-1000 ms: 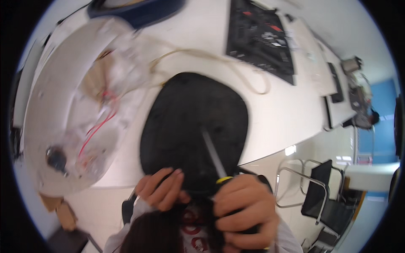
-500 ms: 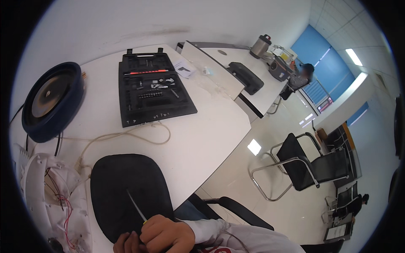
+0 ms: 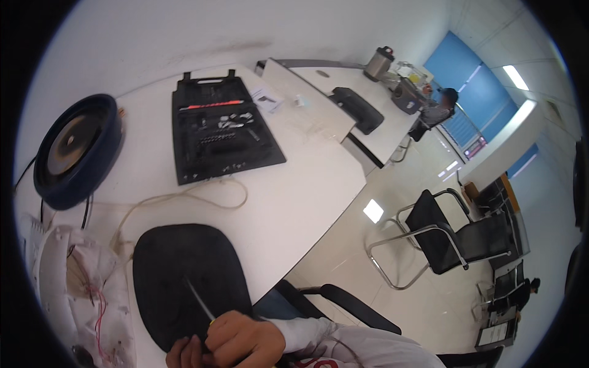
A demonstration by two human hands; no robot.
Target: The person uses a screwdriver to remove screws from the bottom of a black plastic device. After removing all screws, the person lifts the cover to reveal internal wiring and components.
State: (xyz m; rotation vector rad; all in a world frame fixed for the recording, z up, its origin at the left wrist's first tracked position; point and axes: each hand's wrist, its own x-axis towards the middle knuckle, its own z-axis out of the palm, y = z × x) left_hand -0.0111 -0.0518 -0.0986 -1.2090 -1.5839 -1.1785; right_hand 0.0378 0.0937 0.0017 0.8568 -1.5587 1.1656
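Screwdriver (image 3: 197, 299) sits clamped in our right hand (image 3: 245, 340), tip over the black pad (image 3: 178, 276) at the table's (image 3: 294, 202) near edge; left hand (image 3: 187, 354) curls beside, grip unclear; we should keep the shaft steady.

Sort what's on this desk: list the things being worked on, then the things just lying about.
In use:
- right hand gripping a screwdriver
- left hand beside it
- black oval plate under the screwdriver tip

Lying about:
- black tool case, open
- round blue housing
- opened white appliance shell with wires
- beige cord
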